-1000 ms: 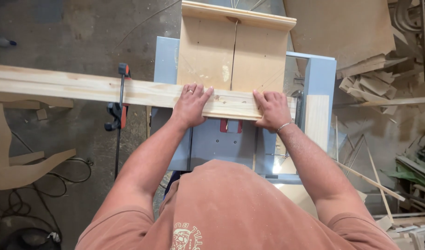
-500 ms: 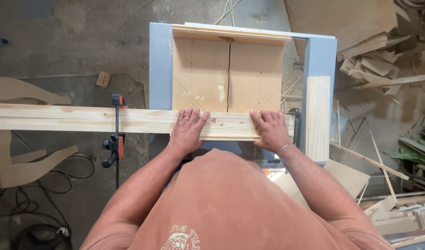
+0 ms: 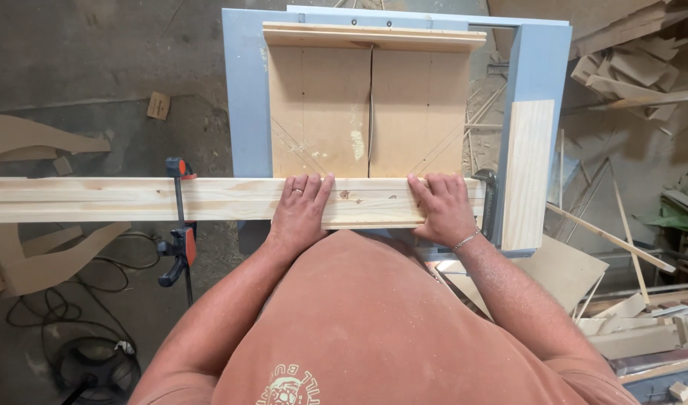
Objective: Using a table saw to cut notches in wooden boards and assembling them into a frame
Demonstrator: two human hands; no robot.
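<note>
— Pressing flat, gripping nothing? 
— Yes: left hand [image 3: 299,210] and right hand [image 3: 443,208] lie open on the long pine board [image 3: 134,199], across the sled's [image 3: 321,112] near edge; its left end overhangs open floor.

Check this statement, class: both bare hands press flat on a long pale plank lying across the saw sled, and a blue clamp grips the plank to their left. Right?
Wrong colour. In the head view the clamp is orange and black; left hand, right hand and plank are as stated.
</note>
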